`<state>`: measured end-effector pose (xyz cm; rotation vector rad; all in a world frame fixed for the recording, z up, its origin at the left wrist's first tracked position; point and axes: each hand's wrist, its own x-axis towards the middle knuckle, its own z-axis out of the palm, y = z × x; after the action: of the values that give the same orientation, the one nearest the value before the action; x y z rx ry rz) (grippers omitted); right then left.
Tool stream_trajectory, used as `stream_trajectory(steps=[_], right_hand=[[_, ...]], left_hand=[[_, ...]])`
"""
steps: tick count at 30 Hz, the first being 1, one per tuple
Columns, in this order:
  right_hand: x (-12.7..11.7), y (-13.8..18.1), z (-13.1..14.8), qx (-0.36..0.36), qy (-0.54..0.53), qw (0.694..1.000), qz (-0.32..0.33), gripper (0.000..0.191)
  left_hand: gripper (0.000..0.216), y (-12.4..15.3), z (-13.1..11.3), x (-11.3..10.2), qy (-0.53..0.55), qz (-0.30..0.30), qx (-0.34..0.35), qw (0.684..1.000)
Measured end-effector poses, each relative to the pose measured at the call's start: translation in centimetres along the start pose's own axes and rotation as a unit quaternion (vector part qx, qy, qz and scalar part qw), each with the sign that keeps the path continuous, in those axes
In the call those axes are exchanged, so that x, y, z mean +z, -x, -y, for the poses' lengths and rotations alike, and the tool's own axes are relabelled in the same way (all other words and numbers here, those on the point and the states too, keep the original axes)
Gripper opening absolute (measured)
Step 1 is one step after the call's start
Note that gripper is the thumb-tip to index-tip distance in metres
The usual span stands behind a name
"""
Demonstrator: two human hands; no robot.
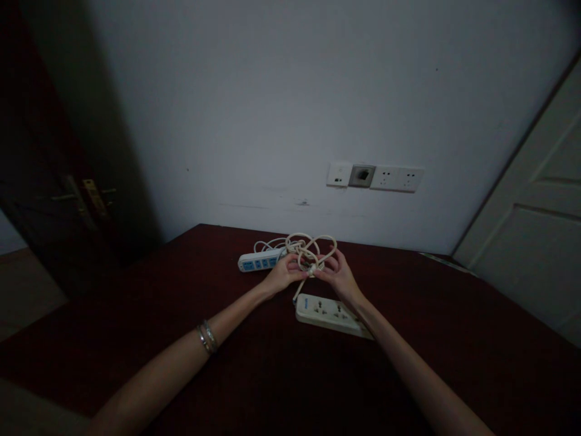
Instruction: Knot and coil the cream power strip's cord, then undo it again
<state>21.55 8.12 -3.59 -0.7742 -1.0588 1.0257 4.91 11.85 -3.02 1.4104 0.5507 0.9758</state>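
Both hands grip a looped, tangled cream power cord [327, 238] above the dark red table. My left hand [287, 272] pinches it from the left, and my right hand [339, 275] has its fingers closed round loops on the right. The fingertips of the two hands come close together at a knotted part of the cord. From there the cord runs down to a cream power strip [324, 312], which lies below my hands with its right end partly behind my right wrist. A white power strip with blue sockets [258, 261] lies behind my left hand, its pale cord coiled beside it.
The dark red table [218, 254] meets a pale wall [254, 121]. Wall sockets [394, 179] and a grey-framed outlet [362, 175] sit above its back edge. A dark door with a handle [93, 197] stands at left, a white panelled door [540, 206] at right.
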Motion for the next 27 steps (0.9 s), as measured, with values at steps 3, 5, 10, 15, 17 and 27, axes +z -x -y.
stream_trajectory(steps=[3, 5, 10, 15, 17, 27], right_hand=[[-0.2, 0.0, 0.1, 0.015, 0.024, 1.000, 0.000, 0.065], [-0.3, 0.0, 0.0, 0.012, 0.041, 0.999, 0.000, 0.054], [0.1, 0.2, -0.5, -0.021, 0.070, 0.997, -0.020, 0.044], [0.4, 0.3, -0.9, -0.057, 0.094, 0.993, -0.034, 0.041], [0.5, 0.3, -0.9, -0.064, 0.099, 0.992, -0.034, 0.041], [0.9, 0.6, -0.8, -0.094, 0.157, 0.982, -0.056, 0.036]], left_hand=[[0.043, 0.0, -0.1, 0.2, -0.026, -0.001, 0.010, 1.000], [0.040, -0.1, -0.1, 0.3, -0.049, -0.007, 0.009, 0.999], [0.035, -0.2, -0.1, 0.1, -0.122, -0.036, 0.001, 0.992], [0.034, -0.3, 0.2, 0.0, -0.168, -0.052, 0.002, 0.985], [0.033, -0.4, 0.3, 0.1, -0.172, -0.058, 0.007, 0.983], [0.029, 0.3, -1.0, 0.8, -0.368, -0.114, 0.085, 0.919]])
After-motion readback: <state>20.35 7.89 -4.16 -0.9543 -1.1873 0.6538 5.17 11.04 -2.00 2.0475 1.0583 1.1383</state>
